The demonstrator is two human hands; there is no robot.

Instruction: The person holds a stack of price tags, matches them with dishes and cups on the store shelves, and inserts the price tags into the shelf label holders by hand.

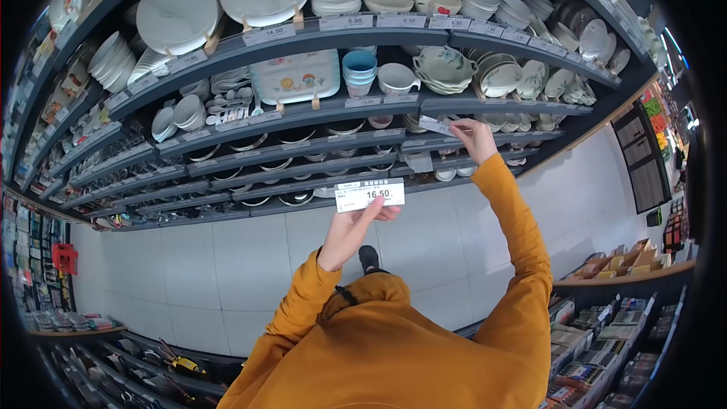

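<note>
My left hand [356, 229] pinches a white price tag [369, 195] printed 16.50, thumb across its lower part, held above the floor in front of the shelves. Further right and higher, my right hand [475, 141] has its fingers closed on a label strip [438, 126] at a shelf edge. That strip is tilted. Just above it on the shelf are leaf-patterned bowls [444, 70], with a white cup [397, 78] and stacked blue cups [360, 72] to the left.
Curved grey shelves [250, 129] hold plates, bowls and a cartoon tray [295, 77]. Tiled floor [250, 257] lies below, with one dark shoe [369, 257]. Low racks of goods stand at bottom left and bottom right [606, 341]. A red item [64, 259] is at the far left.
</note>
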